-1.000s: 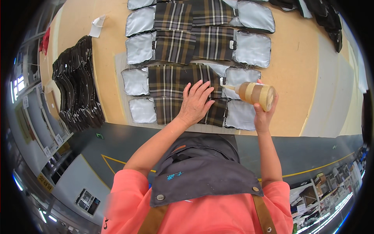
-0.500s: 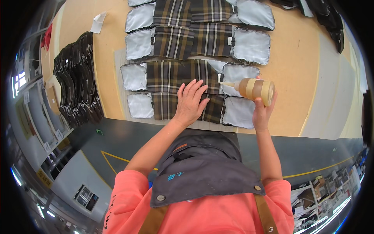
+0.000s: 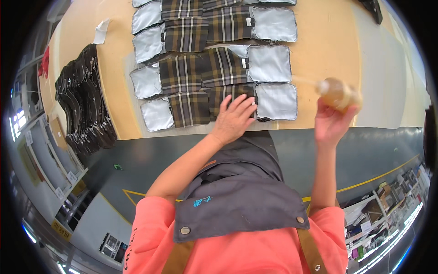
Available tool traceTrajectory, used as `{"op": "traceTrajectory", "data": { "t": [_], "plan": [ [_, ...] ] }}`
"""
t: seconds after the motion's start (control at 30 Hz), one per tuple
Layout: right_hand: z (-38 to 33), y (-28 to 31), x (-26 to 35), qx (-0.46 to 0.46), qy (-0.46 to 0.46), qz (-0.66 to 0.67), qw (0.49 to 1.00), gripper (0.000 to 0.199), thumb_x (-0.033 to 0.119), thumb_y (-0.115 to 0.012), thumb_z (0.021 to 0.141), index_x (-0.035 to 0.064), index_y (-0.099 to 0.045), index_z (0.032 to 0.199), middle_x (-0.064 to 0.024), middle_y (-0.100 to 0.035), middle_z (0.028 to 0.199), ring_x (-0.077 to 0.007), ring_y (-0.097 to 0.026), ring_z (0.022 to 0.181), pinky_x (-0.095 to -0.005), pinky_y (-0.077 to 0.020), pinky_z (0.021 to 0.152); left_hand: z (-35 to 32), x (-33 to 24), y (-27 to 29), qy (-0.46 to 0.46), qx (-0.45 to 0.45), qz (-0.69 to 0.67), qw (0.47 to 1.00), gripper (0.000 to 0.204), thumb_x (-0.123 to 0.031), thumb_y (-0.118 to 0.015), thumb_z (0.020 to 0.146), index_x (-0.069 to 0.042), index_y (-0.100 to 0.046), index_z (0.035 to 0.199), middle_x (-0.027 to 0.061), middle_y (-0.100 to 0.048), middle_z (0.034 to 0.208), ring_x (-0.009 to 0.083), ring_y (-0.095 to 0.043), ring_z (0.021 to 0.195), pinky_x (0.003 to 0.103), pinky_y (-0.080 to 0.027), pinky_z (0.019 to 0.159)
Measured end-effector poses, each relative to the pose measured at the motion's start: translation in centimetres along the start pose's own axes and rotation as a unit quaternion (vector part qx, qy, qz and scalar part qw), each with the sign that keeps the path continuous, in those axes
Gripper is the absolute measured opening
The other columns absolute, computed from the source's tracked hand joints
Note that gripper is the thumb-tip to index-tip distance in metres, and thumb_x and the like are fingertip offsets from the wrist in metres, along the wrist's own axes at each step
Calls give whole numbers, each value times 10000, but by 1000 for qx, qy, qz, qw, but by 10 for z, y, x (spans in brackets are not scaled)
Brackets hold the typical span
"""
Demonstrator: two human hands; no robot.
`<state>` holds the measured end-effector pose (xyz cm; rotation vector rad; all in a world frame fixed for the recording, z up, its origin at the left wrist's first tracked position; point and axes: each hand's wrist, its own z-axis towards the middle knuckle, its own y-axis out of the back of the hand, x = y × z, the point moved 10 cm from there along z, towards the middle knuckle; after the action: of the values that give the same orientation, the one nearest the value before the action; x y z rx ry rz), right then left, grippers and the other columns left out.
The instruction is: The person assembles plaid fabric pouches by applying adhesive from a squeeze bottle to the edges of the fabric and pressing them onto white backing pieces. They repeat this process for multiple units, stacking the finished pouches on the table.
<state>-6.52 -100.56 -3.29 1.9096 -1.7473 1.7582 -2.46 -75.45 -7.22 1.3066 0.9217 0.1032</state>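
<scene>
My left hand (image 3: 234, 118) lies flat with fingers spread on the nearest plaid fabric piece (image 3: 206, 105), close to its grey lining panel (image 3: 276, 101). My right hand (image 3: 331, 122) holds a small amber bottle (image 3: 338, 93), blurred by motion, to the right of the fabric pieces above the wooden table (image 3: 324, 50). Several plaid pieces with grey lining (image 3: 219, 67) lie in overlapping rows toward the far side of the table.
A stack of black fabric pieces (image 3: 84, 98) sits at the table's left end, with a white scrap (image 3: 101, 31) beyond it. A grey floor with yellow lines (image 3: 137, 194) runs below the table edge. I wear a grey apron (image 3: 237, 201) over a coral shirt.
My right hand has swung the bottle away from the fabric to the right. My left hand stays pressed on the nearest plaid piece. The view has shifted closer.
</scene>
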Motion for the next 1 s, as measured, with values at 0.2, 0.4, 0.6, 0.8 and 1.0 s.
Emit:
{"op": "traceTrajectory", "data": {
  "t": [0.2, 0.4, 0.6, 0.8, 1.0],
  "plan": [
    [-53, 15, -37, 100, 48, -246, 963, 697, 413, -653, 882, 79, -325, 1397, -196, -440, 1386, -303, -465, 1264, -419, -505, 946, -22, 11, 4, 4, -8, 4, 1000, 457, -244, -661, 843, -118, -542, 1265, 50, -485, 1364, 235, -396, 1301, 486, -226, 1096],
    [-53, 8, -59, 129, 91, -327, 932, 751, 436, -682, 854, 53, -303, 1377, -213, -437, 1386, -305, -402, 1316, -438, -367, 1064, -31, 14, 1, 24, -5, 2, 1000, 468, -257, -664, 836, -124, -535, 1266, 45, -482, 1362, 233, -397, 1302, 493, -219, 1101],
    [-55, 20, -66, 133, 67, -294, 944, 682, 319, -704, 854, 20, -320, 1333, -230, -453, 1370, -303, -421, 1297, -417, -315, 1089, -32, 15, 0, 43, 2, -8, 999, 508, -212, -687, 815, -107, -518, 1282, 57, -463, 1384, 254, -383, 1311, 490, -209, 1110],
    [-56, 18, -62, 147, 94, -315, 933, 705, 347, -710, 843, 21, -323, 1334, -224, -464, 1358, -304, -419, 1297, -430, -314, 1090, -33, 17, 0, 50, 9, -10, 999, 491, -212, -672, 831, -110, -514, 1285, 56, -457, 1390, 251, -375, 1316, 487, -209, 1110],
    [-49, 27, -63, 110, 98, -285, 947, 728, 371, -704, 845, 28, -311, 1353, -221, -459, 1365, -298, -401, 1307, -442, -303, 1094, -36, 18, -1, 52, 6, -6, 999, 480, -219, -665, 839, -121, -518, 1285, 54, -460, 1387, 254, -374, 1317, 491, -210, 1109]
  ]
}}
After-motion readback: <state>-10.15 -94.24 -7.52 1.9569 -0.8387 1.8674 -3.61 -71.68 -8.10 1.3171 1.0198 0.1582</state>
